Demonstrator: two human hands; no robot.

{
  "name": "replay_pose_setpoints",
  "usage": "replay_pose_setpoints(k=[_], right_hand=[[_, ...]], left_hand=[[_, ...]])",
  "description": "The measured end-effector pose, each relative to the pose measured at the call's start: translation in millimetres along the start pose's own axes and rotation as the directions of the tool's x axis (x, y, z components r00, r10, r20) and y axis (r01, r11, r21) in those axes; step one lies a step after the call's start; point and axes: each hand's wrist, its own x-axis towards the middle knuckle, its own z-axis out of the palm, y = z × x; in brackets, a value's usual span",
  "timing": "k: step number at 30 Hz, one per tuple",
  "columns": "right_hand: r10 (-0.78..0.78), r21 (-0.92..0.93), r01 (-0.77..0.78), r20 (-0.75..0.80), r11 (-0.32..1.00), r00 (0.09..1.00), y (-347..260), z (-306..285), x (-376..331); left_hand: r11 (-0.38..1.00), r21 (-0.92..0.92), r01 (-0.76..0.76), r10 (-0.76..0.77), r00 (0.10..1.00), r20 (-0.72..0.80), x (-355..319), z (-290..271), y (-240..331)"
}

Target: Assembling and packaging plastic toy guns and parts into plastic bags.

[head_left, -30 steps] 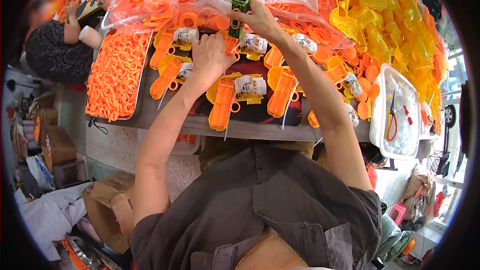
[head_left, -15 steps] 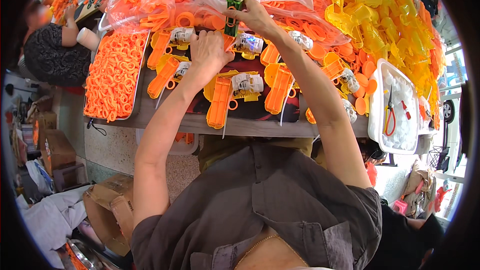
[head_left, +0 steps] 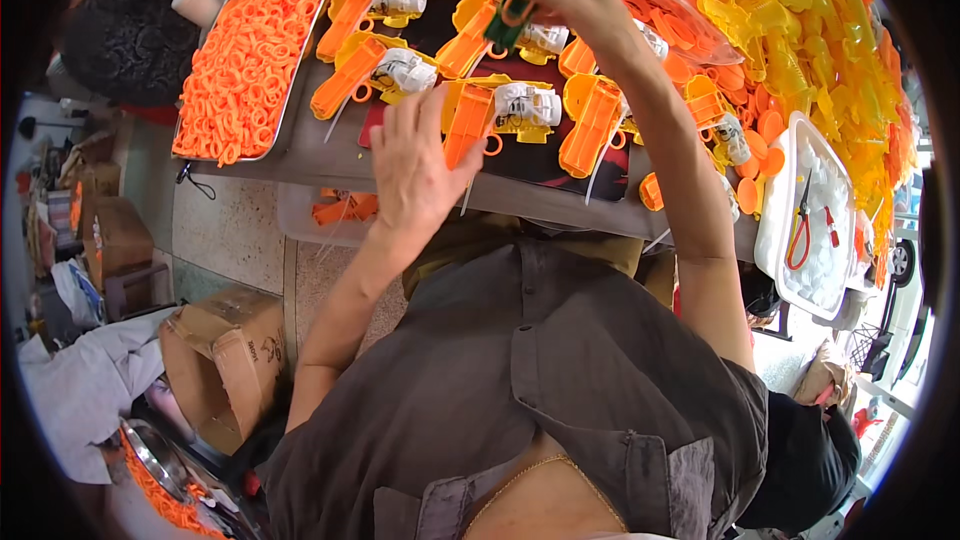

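Observation:
Several yellow toy gun halves lie on the table, each with an orange handle and a white wired part. My left hand is at the near middle toy gun half, thumb and forefinger on either side of its orange handle. The other fingers stretch out along its left. My right hand is wrapped round a green handheld tool, held tilted above the back row of halves. Its exact kind cannot be made out. Beside my left hand lies another toy gun half.
A tray of small orange rings stands at left. At right, a white bin holds white pieces, a red-handled tool and a small red item. Yellow shells are heaped at back right. A person sits at far left.
My left hand has moved from the back row to the near middle toy gun half. My right hand has lifted the green tool off the back half and tilted it.

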Motion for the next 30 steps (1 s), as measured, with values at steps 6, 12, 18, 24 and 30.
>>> replay_pose_setpoints(k=[6, 12, 18, 24, 30], right_hand=[[0.235, -0.206, -0.195, 0.192, 0.959, 0.953, 5, 18, -25], [0.268, -0.236, -0.232, 0.134, 0.944, 0.954, 10, 24, -26], [0.199, -0.350, -0.137, 0.148, 0.927, 0.969, 19, 26, -22], [0.172, -0.345, -0.110, 0.154, 0.932, 0.973, 21, 29, -18], [0.178, -0.328, -0.115, 0.170, 0.938, 0.969, 17, 31, -15]], left_hand=[[0.995, 0.083, 0.061, -0.064, 0.997, 0.033, -7, 21, 5], [0.993, 0.099, 0.060, -0.066, 0.996, 0.053, 1, 24, 4], [0.992, 0.120, 0.034, -0.047, 0.994, 0.100, 10, 19, 7], [0.990, 0.127, -0.062, 0.051, 0.995, 0.091, 16, 19, 5], [0.988, 0.105, -0.109, 0.095, 0.987, 0.130, 27, 14, 2]])
